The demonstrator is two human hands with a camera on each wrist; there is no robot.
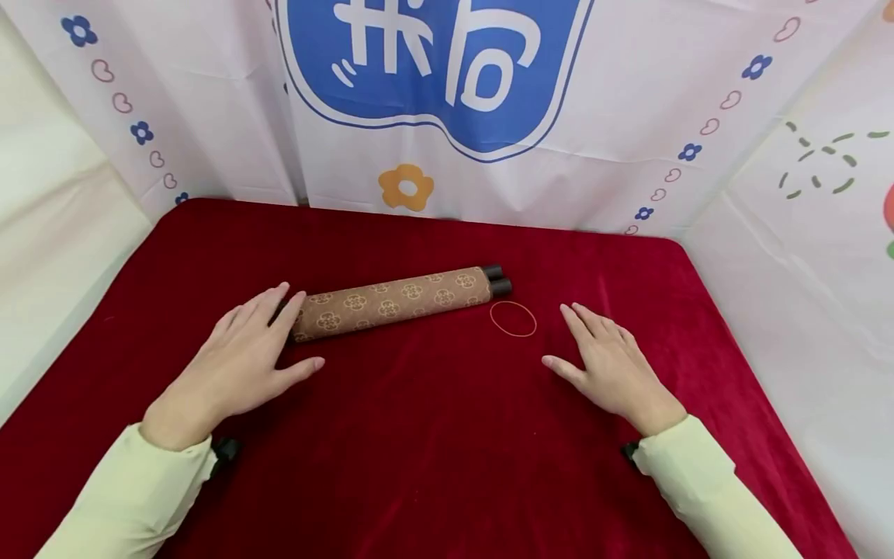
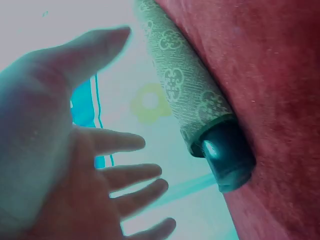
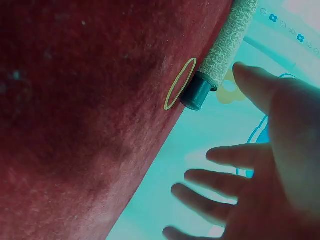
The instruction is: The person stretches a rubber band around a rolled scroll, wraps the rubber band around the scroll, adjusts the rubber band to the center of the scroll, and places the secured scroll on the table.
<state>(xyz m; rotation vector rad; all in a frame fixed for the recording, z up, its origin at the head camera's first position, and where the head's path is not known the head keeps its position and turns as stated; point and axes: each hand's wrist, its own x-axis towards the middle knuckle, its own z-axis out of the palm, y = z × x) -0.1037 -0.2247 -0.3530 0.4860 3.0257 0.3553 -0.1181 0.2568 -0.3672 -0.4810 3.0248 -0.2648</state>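
A rolled scroll [image 1: 391,303] in brown cloth with gold flower patterns lies slightly slanted on the red table. Two dark rod ends [image 1: 497,281] stick out at its right end. Beside that end lies a thin rubber band [image 1: 513,319] in a loose oval. My left hand [image 1: 244,357] hovers at the scroll's left end, fingers spread and holding nothing; in the left wrist view a gap separates it from the scroll [image 2: 185,75]. To the right of the band, my right hand [image 1: 611,365] is extended with nothing in it. The right wrist view shows the band [image 3: 180,84] near the dark rod end [image 3: 197,92].
Red velvety cloth [image 1: 433,450] covers the table. A white printed curtain [image 1: 594,186] with a blue emblem and flowers hangs behind the far edge. Pale fabric walls [image 1: 803,310] stand at the left and right sides.
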